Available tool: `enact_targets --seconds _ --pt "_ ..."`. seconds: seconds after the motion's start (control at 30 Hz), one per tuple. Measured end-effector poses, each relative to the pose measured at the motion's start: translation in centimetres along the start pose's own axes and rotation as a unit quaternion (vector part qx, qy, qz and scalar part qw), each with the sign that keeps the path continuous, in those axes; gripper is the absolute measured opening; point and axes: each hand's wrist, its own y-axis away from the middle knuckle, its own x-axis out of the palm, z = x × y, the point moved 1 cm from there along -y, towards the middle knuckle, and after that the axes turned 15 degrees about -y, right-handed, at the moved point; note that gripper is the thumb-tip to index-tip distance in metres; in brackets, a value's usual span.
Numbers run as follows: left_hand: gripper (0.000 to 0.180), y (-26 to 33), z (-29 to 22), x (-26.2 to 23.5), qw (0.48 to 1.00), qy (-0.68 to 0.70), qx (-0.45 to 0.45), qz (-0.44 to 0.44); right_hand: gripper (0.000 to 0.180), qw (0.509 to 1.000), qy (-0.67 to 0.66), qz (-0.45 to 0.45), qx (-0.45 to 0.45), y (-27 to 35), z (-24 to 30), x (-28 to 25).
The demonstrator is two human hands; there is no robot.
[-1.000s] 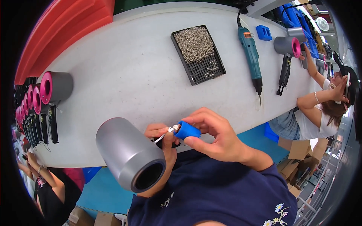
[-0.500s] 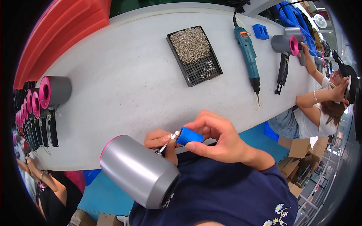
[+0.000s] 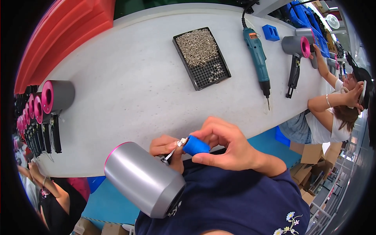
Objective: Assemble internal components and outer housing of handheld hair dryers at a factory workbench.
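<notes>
Hair dryer body [image 3: 144,179], grey with a pink rim, sits right at the near edge of the bench against the person's chest, barrel tilted down toward the lap. Their left hand [image 3: 166,150] is tucked behind it with fingers closed on something thin and metallic, hard to say exactly what. Right hand [image 3: 225,147] is pinched shut around a small blue cap [image 3: 195,145], held just beside the left fingertips above the dryer.

Surface is a long white worktable [image 3: 129,90], looks like an assembly line room. Black tray [image 3: 201,57] in the middle, top half heaped with tiny silver screws, bottom half showing its grid of holes. Next to it lies a teal electric screwdriver [image 3: 257,51] with its cord running off the far edge, then a little blue block [image 3: 271,32]. Red plastic bins [image 3: 58,35] stacked in the far left corner. Cardboard boxes [image 3: 309,154] on the floor at the right.

Row of finished grey-and-pink dryers [image 3: 41,107] on the left gets cut off by the lens edge, can't count them. Another dryer [image 3: 296,49] stands by a co-worker's arm [image 3: 325,105] on the right. Another person at lower left is mostly cropped.
</notes>
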Motion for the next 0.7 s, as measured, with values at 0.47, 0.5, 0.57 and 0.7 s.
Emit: enact_targets --seconds 0.47,0.5,0.57,0.7 --pt "0.019 0.1 0.2 -0.1 1.000 -0.023 0.006 0.003 0.036 1.000 0.010 0.001 -0.001 0.0 -0.7 0.1" --pt "0.019 0.2 0.2 -0.2 1.000 -0.015 0.010 -0.001 0.036 1.000 -0.002 0.003 0.016 -0.1 -0.6 0.1" --pt "0.019 0.2 0.0 -0.2 1.000 -0.022 -0.001 -0.003 0.036 0.999 -0.015 0.007 0.034 -0.1 -0.6 0.2" --pt "0.020 0.4 0.3 -0.1 1.000 -0.022 0.010 -0.016 0.036 0.999 -0.029 -0.010 0.031 0.0 -0.7 0.5"
